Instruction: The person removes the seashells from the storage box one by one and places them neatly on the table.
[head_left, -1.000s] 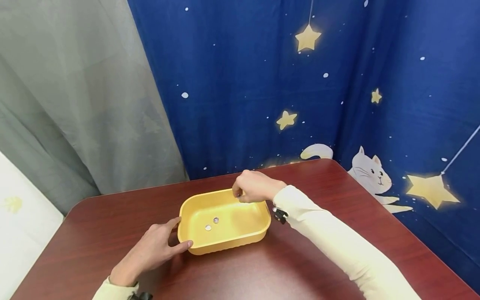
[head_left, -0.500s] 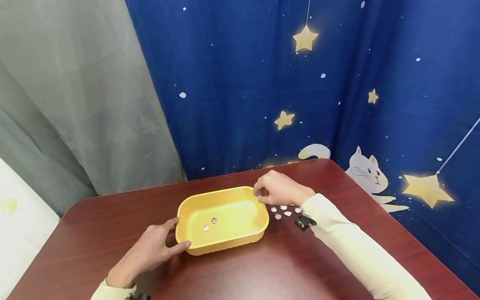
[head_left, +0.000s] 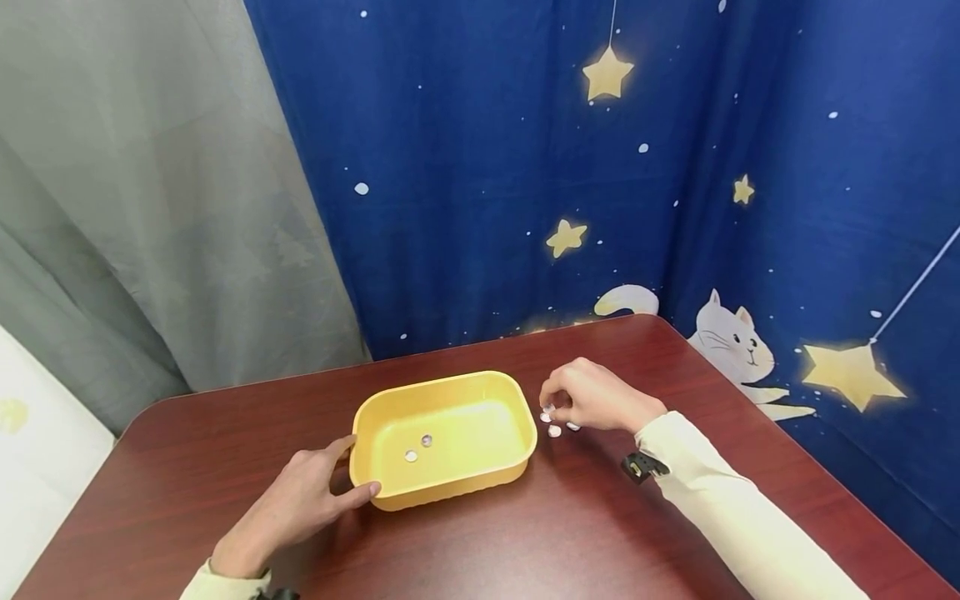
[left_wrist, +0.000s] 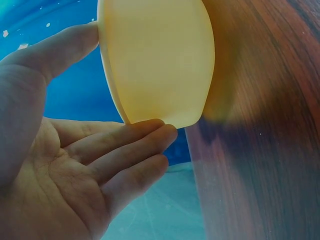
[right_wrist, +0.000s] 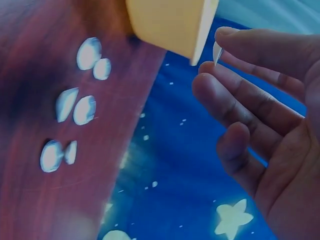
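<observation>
A yellow plastic bin (head_left: 442,483) stands on the table, with two small shiny glass gems (head_left: 411,456) on its floor toward the left. My left hand (head_left: 296,500) holds the bin's left end, thumb on the near corner of the rim and fingers along the far side; the left wrist view shows the fingertips against its wall. Just right of the bin is my right hand (head_left: 600,397), low over several loose gems (head_left: 555,431). Between its thumb and fingers it pinches one clear gem (right_wrist: 217,53), seen edge-on in the right wrist view.
The dark red wooden table (head_left: 480,550) has rounded far corners. Behind it hang a grey curtain (head_left: 165,208) and a blue one (head_left: 465,167) printed with stars and a cat. More gems (right_wrist: 85,110) lie in a loose cluster in the right wrist view.
My right hand has moved right, from above the bin, past its right rim, to the gems on the table. The left hand and the two gems in the bin have stayed put.
</observation>
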